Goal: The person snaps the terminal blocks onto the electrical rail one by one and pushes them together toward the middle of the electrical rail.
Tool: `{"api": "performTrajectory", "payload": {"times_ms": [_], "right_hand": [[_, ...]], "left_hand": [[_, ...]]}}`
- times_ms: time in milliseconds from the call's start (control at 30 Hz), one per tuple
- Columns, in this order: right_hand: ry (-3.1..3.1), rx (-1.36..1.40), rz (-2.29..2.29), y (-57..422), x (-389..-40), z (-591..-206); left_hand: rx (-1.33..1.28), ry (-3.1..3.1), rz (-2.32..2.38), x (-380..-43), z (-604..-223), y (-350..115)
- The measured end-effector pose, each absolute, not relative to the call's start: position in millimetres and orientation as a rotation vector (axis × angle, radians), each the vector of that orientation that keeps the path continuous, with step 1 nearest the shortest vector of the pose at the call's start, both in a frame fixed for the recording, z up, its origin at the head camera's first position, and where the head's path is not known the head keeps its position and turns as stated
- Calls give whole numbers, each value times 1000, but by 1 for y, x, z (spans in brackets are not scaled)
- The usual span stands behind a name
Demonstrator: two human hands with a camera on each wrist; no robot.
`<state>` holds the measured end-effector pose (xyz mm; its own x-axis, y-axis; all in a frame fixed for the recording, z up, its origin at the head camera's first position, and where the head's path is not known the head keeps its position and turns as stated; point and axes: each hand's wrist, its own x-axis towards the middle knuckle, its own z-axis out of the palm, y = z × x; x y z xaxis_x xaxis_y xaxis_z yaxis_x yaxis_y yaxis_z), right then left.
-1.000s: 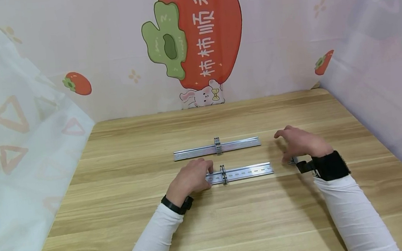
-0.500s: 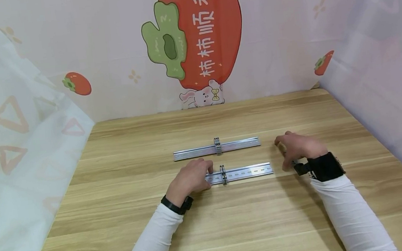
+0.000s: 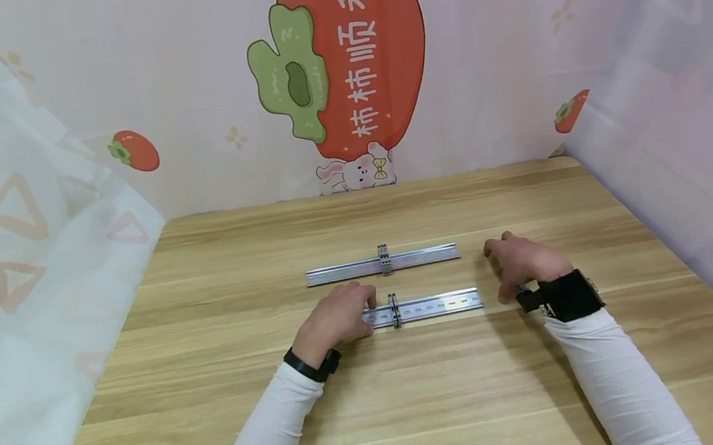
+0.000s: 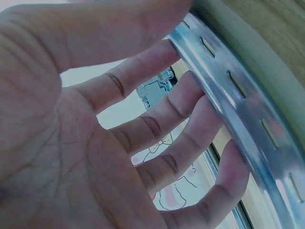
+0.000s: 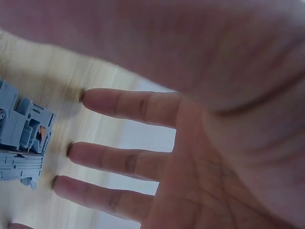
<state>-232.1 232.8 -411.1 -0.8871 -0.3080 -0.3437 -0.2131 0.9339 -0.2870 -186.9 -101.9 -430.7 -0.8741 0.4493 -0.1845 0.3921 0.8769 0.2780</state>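
Note:
My left hand [image 3: 336, 317] grips the left end of the near DIN rail [image 3: 442, 304], thumb along one long edge and fingertips at the other. Slots run down this metal rail [image 4: 233, 86] in the left wrist view. Thin grey terminal blocks [image 3: 395, 311] stand upright on it, just right of the hand. At the right, my right hand [image 3: 531, 263] hovers low over the table with fingers spread and fairly straight. Beyond its fingertips, loose grey terminal blocks [image 5: 21, 138] lie on the wood in the right wrist view; the hand mostly hides them from the head view.
Behind the near rail lies a second DIN rail [image 3: 342, 272], roughly parallel, bearing its own stack of grey terminal blocks [image 3: 385, 260]. The wooden table [image 3: 412, 403] ends at a printed cloth backdrop [image 3: 191, 109], and similar cloth hangs along both sides.
My right hand has shifted slightly left and toward me, staying over the loose terminal blocks. The left hand keeps its grip on the near rail. The head view has shifted a little.

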Motion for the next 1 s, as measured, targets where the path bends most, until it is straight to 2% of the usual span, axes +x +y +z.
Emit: {"api": "performTrajectory", "payload": {"times_ms": [500, 1000], "right_hand": [[2674, -285, -386, 231, -230, -408], [2694, -338, -461, 233, -237, -410]], "left_hand": [[628, 2803, 345, -187, -431, -102], [623, 2802, 363, -187, -430, -102]]}}
